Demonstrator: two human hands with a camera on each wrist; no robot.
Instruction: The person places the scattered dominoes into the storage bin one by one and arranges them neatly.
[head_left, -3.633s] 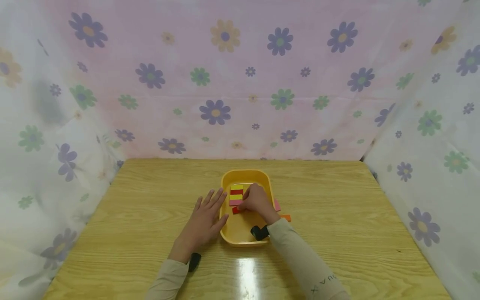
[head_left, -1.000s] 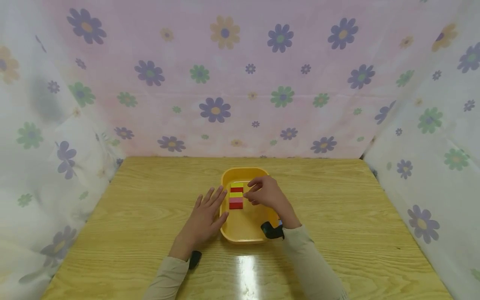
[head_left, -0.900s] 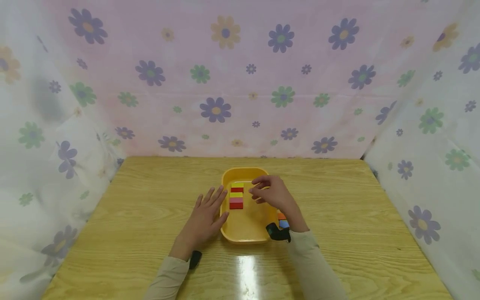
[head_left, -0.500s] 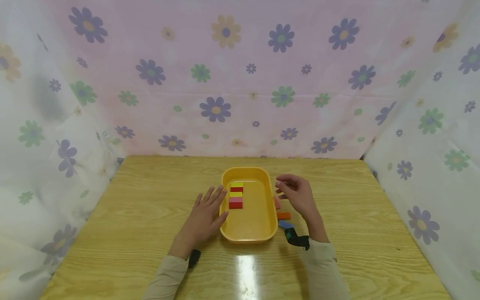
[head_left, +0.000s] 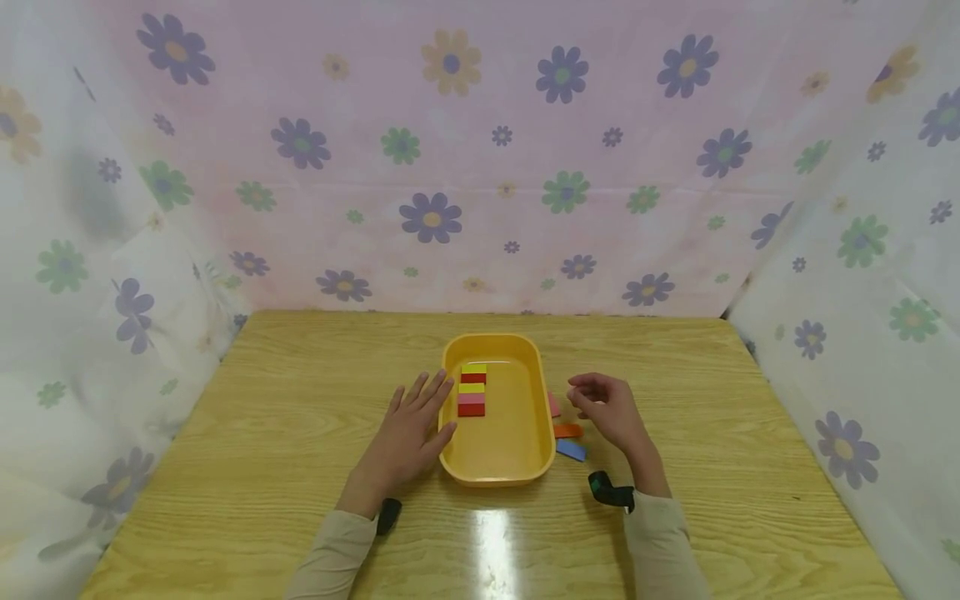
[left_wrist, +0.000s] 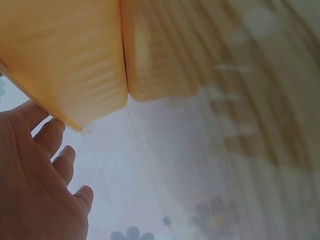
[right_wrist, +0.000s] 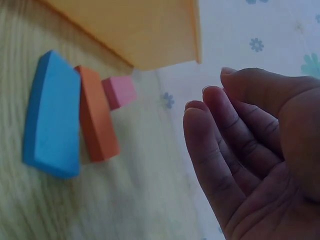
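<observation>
With straight, spread fingers, my left hand [head_left: 408,437] rests along the left rim of a yellow plastic tray [head_left: 495,477]. The left wrist view has its fingertips at the tray's edge. A column of small blocks lies inside the tray: a yellow block [head_left: 474,368] and red block [head_left: 473,379] on top, then another yellow block [head_left: 472,388], a pink block [head_left: 472,399] and a red block [head_left: 472,410]. My right hand [head_left: 611,408], fingers loosely bent and holding nothing, hovers right of the tray. Beside it lie an orange block [right_wrist: 99,115], a blue block [right_wrist: 52,117] and a pink block [right_wrist: 120,91].
The wooden table [head_left: 315,358] stretches around the tray. Flowered cloth [head_left: 480,167] hangs behind it and on both sides. Black wrist cameras [head_left: 609,492] sit at both cuffs.
The red block that my right hand held in the tray now lies below the pink one. My right hand has let go and moved right, out over the table. My left hand stays put.
</observation>
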